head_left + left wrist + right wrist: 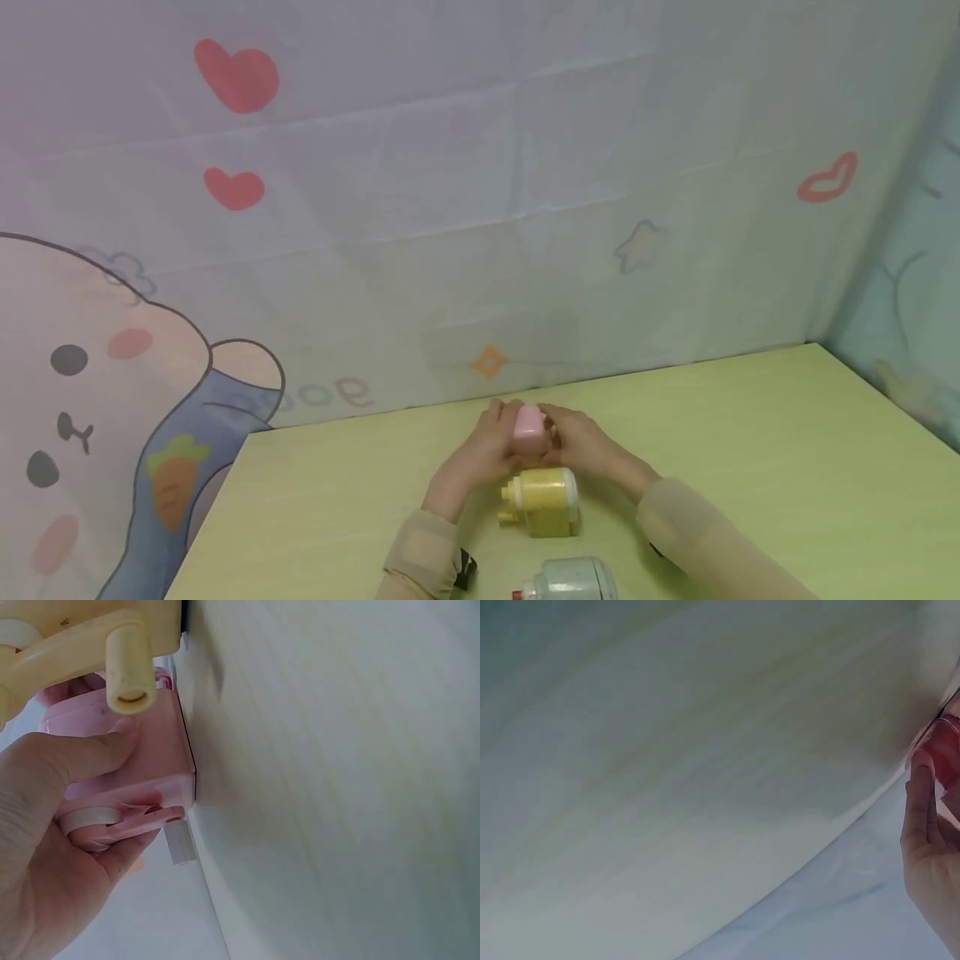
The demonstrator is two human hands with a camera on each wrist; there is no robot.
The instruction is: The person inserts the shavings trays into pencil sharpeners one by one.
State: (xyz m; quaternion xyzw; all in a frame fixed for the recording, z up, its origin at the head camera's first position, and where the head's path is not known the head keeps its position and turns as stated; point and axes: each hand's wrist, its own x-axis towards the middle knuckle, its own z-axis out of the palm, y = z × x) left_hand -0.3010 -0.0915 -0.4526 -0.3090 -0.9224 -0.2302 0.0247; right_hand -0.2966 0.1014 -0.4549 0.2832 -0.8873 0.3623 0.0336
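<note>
A pink hand-crank pencil sharpener [530,432] is between my two hands near the table's back edge. My left hand [483,446] grips its crank side; in the left wrist view the thumb lies across the pink body [163,746], and a crank arm with a pale knob [180,841] hangs beside the fingers. From the other side my right hand [588,446] holds it, and in the right wrist view the fingers [921,799] lie along the sharpener at the frame's edge. Directly in front stands a yellow crank sharpener [546,502], its crank pointing left.
Closer to the front is a grey-green sharpener [573,581] with a red tip, cut off by the frame. A black object [465,571] shows by the left sleeve. A printed cloth [450,275] hangs behind the pale yellow-green table [750,433].
</note>
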